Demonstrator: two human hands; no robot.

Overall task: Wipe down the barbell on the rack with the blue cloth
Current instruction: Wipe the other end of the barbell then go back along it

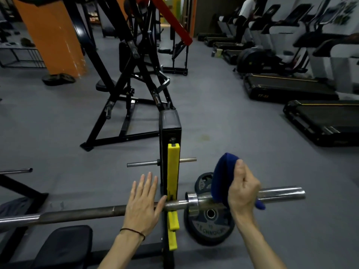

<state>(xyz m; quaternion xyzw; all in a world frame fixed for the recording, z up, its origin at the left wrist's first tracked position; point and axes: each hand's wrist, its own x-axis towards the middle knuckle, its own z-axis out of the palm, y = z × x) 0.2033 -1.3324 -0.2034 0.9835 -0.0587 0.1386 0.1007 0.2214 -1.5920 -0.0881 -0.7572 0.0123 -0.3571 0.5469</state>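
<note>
The steel barbell (pixel 81 214) lies across the rack, running from the left edge to its chrome sleeve end at the right. The rack upright (pixel 172 171) is black with a yellow hook strip. My left hand (pixel 142 204) lies flat with straight fingers on the bar, just left of the upright. My right hand (pixel 242 191) grips the blue cloth (pixel 223 177) and holds it against the barbell's sleeve, right of the collar. The cloth rises above my thumb and a corner hangs below the bar.
Weight plates (pixel 208 224) lie on the grey floor under the sleeve. A black bench pad (pixel 64 247) sits below the bar at left. Black machine frames (pixel 124 84) stand ahead, treadmills (pixel 291 88) line the right wall, and a person stands far back.
</note>
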